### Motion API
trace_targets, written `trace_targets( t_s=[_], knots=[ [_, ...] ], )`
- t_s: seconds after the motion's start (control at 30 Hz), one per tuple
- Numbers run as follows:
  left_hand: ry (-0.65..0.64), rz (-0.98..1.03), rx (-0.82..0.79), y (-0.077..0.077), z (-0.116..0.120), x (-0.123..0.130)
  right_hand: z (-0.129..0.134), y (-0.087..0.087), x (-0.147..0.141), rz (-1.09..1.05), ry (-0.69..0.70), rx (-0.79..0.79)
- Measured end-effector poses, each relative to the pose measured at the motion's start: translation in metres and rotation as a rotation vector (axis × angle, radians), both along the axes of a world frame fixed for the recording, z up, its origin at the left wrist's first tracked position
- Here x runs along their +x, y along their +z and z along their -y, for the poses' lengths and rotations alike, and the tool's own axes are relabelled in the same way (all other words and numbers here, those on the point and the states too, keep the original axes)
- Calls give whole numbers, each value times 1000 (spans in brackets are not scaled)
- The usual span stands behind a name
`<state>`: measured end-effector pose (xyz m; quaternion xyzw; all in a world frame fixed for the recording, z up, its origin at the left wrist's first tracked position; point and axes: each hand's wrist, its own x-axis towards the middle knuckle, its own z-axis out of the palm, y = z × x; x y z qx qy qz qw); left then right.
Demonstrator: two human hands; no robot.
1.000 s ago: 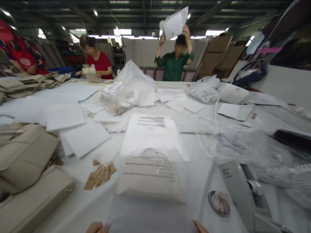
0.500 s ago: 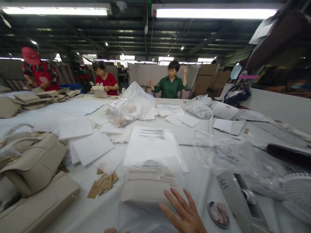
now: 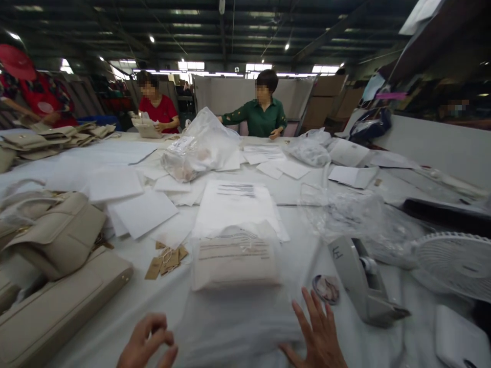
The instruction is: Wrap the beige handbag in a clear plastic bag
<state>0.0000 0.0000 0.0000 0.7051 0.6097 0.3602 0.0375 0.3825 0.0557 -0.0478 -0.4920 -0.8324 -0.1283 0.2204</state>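
A frosted plastic bag [image 3: 238,317] lies in front of me with a beige bundle [image 3: 236,263] inside it, printed lines showing on the film. My right hand [image 3: 320,332] is spread flat at the bag's lower right edge, its thumb against the film. To the left of the bag, my left hand [image 3: 148,342] has its fingers apart and loosely bent, with nothing in it. Beyond the bundle are more flat printed bags [image 3: 238,204]. Brown paper tags [image 3: 166,260] with white strings sit to the left.
Beige handbags [image 3: 57,240] fill the left side, near white sheets [image 3: 143,212]. On the right are a grey tape dispenser [image 3: 364,281], a round patterned item [image 3: 326,289], a white fan [image 3: 460,263] and crumpled clear plastic [image 3: 345,212]. Co-workers [image 3: 264,110] are across the table.
My left hand has come further into view at the lower left. My right hand has shifted right, off the bundle to the bag's edge. The view has tilted down.
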Motion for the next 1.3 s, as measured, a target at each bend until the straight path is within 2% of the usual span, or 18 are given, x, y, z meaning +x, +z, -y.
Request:
trace_targets(
  t_s=[0.07, 0.13, 0.17, 0.23, 0.27, 0.33, 0.37, 0.43, 0.5, 0.53, 0.6, 0.67, 0.8, 0.87, 0.93, 1.03, 1.17, 1.3],
  knots=[
    [-105, -16, -18, 31, -31, 9, 7, -13, 3, -55, -103, 12],
    [-372, -179, -14, 53, -56, 32, 5, -20, 3, -99, -101, -9],
    [-486, -290, -33, 56, -62, 48, 4, -19, 2, -112, -63, -21],
    [-607, -449, -98, 50, -62, 78, 5, -7, 1, -139, -21, 5],
    [-618, -520, -135, 41, -58, 91, 8, 2, 0, -166, -39, 37],
    [-550, -615, -172, 19, -51, 104, 21, 20, -4, -248, -94, 103],
    [-503, -629, -186, 11, -51, 105, 30, 28, -9, -289, -68, 122],
    [-436, -594, -218, 4, -60, 100, 46, 33, -22, -317, 102, 61],
    [-411, -526, -257, 11, -78, 94, 54, 25, -40, -287, 244, -112],
    [-394, -501, -269, 17, -87, 93, 54, 17, -50, -269, 261, -205],
    [-352, -474, -271, 31, -101, 97, 46, -2, -67, -259, 206, -340],
    [-337, -457, -276, 40, -103, 106, 32, -17, -79, -276, 144, -387],
    [-438, -398, -368, 49, -107, 107, 9, -26, -87, -397, 35, -501],
    [-533, -320, -426, 58, -126, 95, 6, -24, -87, -520, -13, -580],
    [-579, -232, -457, 68, -157, 81, 9, -25, -89, -681, -83, -687],
    [-519, -166, -495, 74, -212, 69, 17, -36, -100, -971, -238, -907],
    [-459, -189, -628, 50, -263, 77, 13, -58, -118, -1328, -382, -1098],
    [-478, -241, -746, 23, -280, 87, -7, -69, -129, -1480, -371, -1089]
  ],
)
